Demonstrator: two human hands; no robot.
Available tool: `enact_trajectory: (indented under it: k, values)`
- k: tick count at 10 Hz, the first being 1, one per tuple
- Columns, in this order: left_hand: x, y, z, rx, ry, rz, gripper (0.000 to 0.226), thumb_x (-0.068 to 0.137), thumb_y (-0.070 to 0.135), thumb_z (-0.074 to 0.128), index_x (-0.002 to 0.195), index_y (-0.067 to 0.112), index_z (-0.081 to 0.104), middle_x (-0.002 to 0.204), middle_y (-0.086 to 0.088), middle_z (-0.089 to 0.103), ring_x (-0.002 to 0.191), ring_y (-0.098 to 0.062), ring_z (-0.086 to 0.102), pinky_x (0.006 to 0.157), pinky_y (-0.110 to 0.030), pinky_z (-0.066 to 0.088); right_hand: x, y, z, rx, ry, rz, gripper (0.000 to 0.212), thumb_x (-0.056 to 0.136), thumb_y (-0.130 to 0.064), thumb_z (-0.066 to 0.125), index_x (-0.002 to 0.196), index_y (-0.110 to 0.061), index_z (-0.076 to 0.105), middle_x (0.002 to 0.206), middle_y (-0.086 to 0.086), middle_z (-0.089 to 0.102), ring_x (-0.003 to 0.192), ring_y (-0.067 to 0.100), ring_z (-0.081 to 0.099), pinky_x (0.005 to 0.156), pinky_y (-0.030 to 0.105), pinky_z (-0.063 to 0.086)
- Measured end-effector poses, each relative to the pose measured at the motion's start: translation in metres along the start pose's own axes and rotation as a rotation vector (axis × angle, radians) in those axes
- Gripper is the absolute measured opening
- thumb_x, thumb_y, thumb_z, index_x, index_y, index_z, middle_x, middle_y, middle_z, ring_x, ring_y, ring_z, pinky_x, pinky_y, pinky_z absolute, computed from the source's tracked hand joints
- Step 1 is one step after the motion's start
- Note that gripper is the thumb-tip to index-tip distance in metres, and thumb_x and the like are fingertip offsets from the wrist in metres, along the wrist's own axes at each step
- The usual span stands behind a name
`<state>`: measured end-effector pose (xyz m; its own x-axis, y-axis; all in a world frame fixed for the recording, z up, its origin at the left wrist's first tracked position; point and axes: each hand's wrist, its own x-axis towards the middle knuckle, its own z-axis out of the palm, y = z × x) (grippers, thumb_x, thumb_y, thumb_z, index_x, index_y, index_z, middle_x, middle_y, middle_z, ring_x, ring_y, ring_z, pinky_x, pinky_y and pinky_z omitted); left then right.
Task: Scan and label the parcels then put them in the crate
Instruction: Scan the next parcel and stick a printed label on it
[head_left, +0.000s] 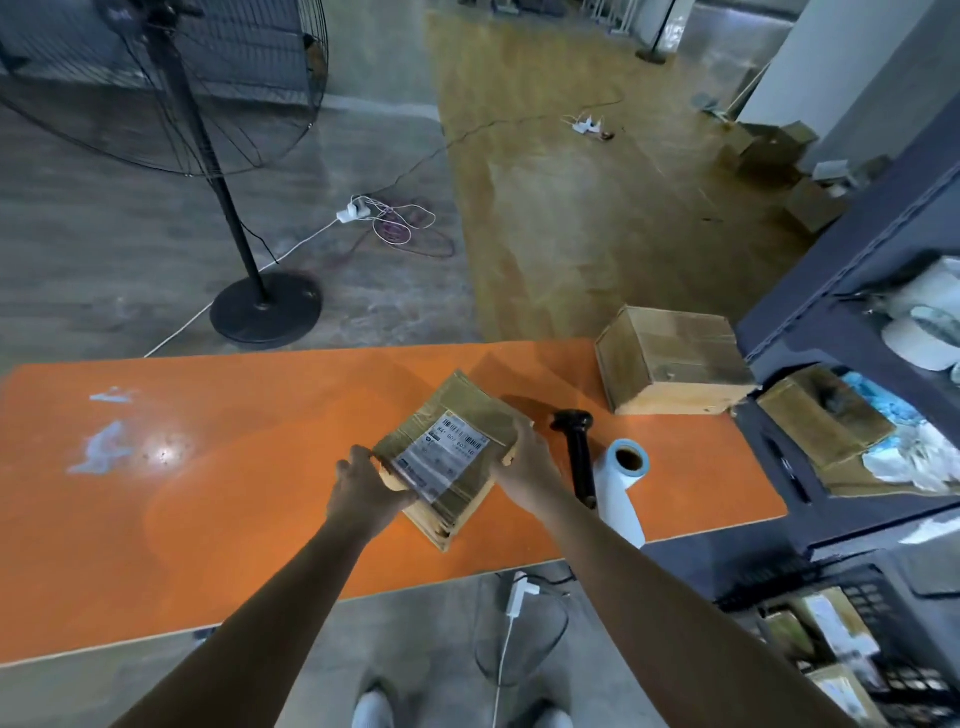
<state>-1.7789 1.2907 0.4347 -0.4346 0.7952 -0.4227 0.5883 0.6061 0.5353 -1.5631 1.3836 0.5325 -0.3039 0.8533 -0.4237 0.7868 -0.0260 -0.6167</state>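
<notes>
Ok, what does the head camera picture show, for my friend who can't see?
A person's left hand and right hand grip a labelled cardboard parcel by its sides at an orange table. A black handheld scanner and a label roll lie just right of it, a bigger cardboard box farther back.

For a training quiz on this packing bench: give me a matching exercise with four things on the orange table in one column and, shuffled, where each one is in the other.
Things
1. labelled parcel
2. black scanner
3. white roll
4. large cardboard box

Places
A. at the far right end of the orange table
B. lying just right of the scanner
C. gripped by the left hand and the right hand
D. lying between the parcel and the roll

Pairs: 1-C, 2-D, 3-B, 4-A
</notes>
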Motion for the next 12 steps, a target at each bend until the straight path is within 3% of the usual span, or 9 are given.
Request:
enact_trajectory:
  k: [1,2,3,4,5,7,9,11,12]
  values:
    - [0.010,-0.002,0.004,0.020,0.038,0.021,0.120,0.038,0.072,0.076,0.142,0.039,0.025,0.130,-0.002,0.043,0.109,-0.027,0.055,0.086,-0.042,0.052,-0.011,-0.005,0.001,-0.079,-0.018,-0.023,0.080,0.093,-0.031,0.064,0.155,-0.022,0.015,0.153,0.012,0.026,0.110,0.025,0.054,0.062,0.020,0.047]
    - [-0.042,0.051,-0.042,0.105,0.001,0.111,0.101,0.059,0.053,0.082,0.143,0.029,0.031,0.129,-0.006,0.044,0.114,-0.028,0.053,0.090,-0.039,0.048,-0.018,-0.007,0.001,-0.178,-0.080,-0.066,0.101,0.087,-0.039,0.072,0.158,-0.020,0.003,0.164,0.003,0.000,0.142,0.029,0.035,0.097,0.033,0.048]
    - [-0.055,0.065,-0.049,0.145,-0.007,0.121,0.096,0.066,0.048,0.082,0.144,0.024,0.030,0.128,-0.010,0.043,0.116,-0.031,0.052,0.091,-0.041,0.047,-0.018,-0.009,-0.003,-0.326,-0.121,-0.185,0.107,0.084,-0.039,0.075,0.158,-0.018,0.001,0.165,-0.003,-0.008,0.145,0.025,0.029,0.108,0.037,0.039]
    - [-0.064,0.073,-0.045,0.168,0.014,0.128,0.094,0.068,0.052,0.080,0.142,0.024,0.029,0.123,-0.007,0.043,0.114,-0.029,0.055,0.085,-0.040,0.048,-0.016,-0.011,-0.006,-0.418,-0.116,-0.278,0.102,0.084,-0.037,0.075,0.157,-0.022,0.005,0.164,-0.003,0.001,0.141,0.025,0.035,0.105,0.038,0.044]
    - [-0.066,0.085,-0.034,0.155,0.022,0.106,0.094,0.069,0.056,0.077,0.140,0.020,0.027,0.121,-0.007,0.044,0.109,-0.029,0.058,0.082,-0.039,0.049,-0.008,-0.001,-0.012,-0.448,-0.051,-0.254,0.087,0.091,-0.043,0.065,0.155,-0.026,0.009,0.163,0.000,0.008,0.139,0.031,0.039,0.105,0.048,0.044]
    - [-0.063,0.117,-0.010,0.137,0.059,0.029,0.095,0.073,0.063,0.071,0.139,0.012,0.025,0.126,-0.010,0.044,0.112,-0.029,0.056,0.080,-0.037,0.049,0.005,0.027,-0.051,-0.406,0.116,-0.052,0.069,0.099,-0.041,0.049,0.155,-0.016,0.017,0.157,0.009,0.022,0.142,0.032,0.028,0.111,0.048,0.036]
    - [-0.056,0.145,0.006,0.149,0.095,-0.054,0.087,0.077,0.061,0.068,0.135,0.009,0.029,0.127,-0.012,0.045,0.119,-0.031,0.050,0.087,-0.039,0.047,0.031,0.052,-0.077,-0.256,0.103,0.088,0.062,0.101,-0.035,0.049,0.152,-0.011,0.021,0.145,0.015,0.036,0.130,0.034,0.043,0.092,0.039,0.041]
    - [-0.052,0.160,0.018,0.145,0.140,-0.128,0.088,0.076,0.059,0.070,0.135,0.009,0.029,0.129,-0.013,0.045,0.123,-0.032,0.047,0.092,-0.042,0.046,0.053,0.070,-0.075,-0.211,0.084,0.100,0.049,0.099,-0.025,0.051,0.141,-0.007,0.032,0.130,0.020,0.052,0.116,0.038,0.054,0.088,0.044,0.048]
    - [-0.054,0.164,0.025,0.137,0.153,-0.139,0.085,0.079,0.059,0.067,0.136,0.009,0.029,0.128,-0.014,0.046,0.122,-0.034,0.048,0.092,-0.044,0.046,0.058,0.074,-0.074,-0.187,0.047,0.110,0.063,0.100,-0.020,0.052,0.151,-0.008,0.017,0.124,0.019,0.057,0.105,0.036,0.061,0.075,0.042,0.052]
